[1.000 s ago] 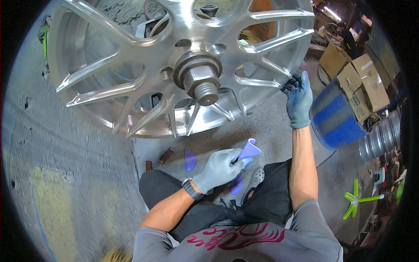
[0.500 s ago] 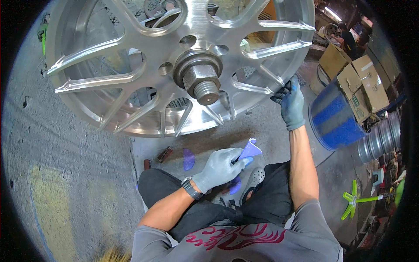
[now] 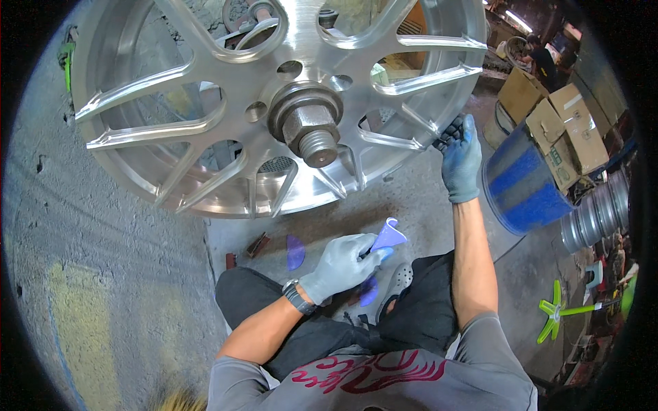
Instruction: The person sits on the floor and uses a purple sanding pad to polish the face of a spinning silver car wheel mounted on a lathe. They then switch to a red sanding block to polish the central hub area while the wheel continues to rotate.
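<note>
A large bare-metal alloy wheel [image 3: 236, 68] fills the upper view, its spokes facing me. At its centre a big nut [image 3: 310, 125] sits on a threaded shaft [image 3: 319, 148]. My gloved right hand [image 3: 459, 161] is at the wheel's lower right edge, its darkened fingers curled against the rim; their tips are partly hidden. Below the wheel, my gloved left hand [image 3: 343, 266] pinches a folded purple piece of sandpaper [image 3: 389, 236] between thumb and fingers, apart from the metal. Purple half-round pieces lie on the floor, one [image 3: 295, 253] left of that hand and another [image 3: 369, 292] beneath it.
On the right stands a blue drum [image 3: 524, 181] with open cardboard boxes [image 3: 565, 133] on top. Silver wheel rims [image 3: 598, 212] lie beside it, near a green star-shaped stand [image 3: 550, 312]. A grey wall [image 3: 103, 226] borders the left. Another person [image 3: 543, 65] is far back right.
The wheel appears slightly further left in view. My right fingers have shifted a little up and right at the rim. My left hand keeps its hold on the sandpaper, nearly still.
</note>
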